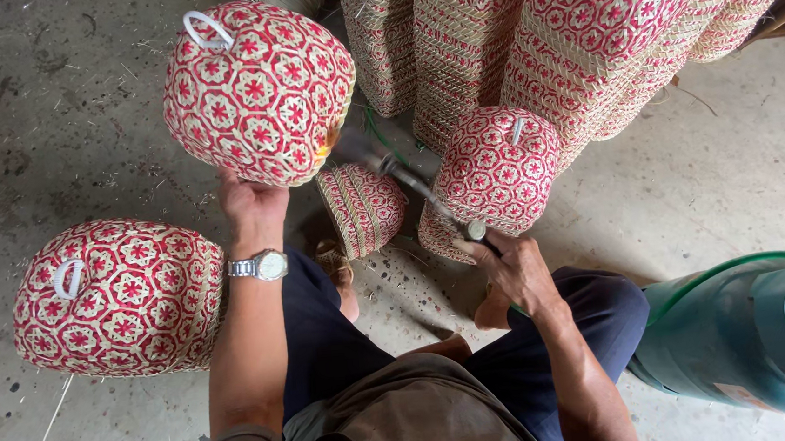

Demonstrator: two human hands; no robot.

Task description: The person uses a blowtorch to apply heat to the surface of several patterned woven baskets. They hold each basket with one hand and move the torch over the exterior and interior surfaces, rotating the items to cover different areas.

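My left hand (249,206) holds up a domed red-and-cream woven basket cover (256,89) with a white loop handle on top; my fingers are under its rim. A wristwatch (262,265) is on that wrist. My right hand (508,260) grips a thin metal torch (408,184) whose tip points toward the lifted cover's right edge, where a small flame glows (326,142). I am squatting on the concrete floor, knees in dark blue trousers.
A second domed cover (117,298) lies at my left. A third cover (498,167) and a small woven basket (363,206) sit ahead. Tall stacks of woven baskets (527,33) rise behind. A green gas cylinder (756,336) lies at my right.
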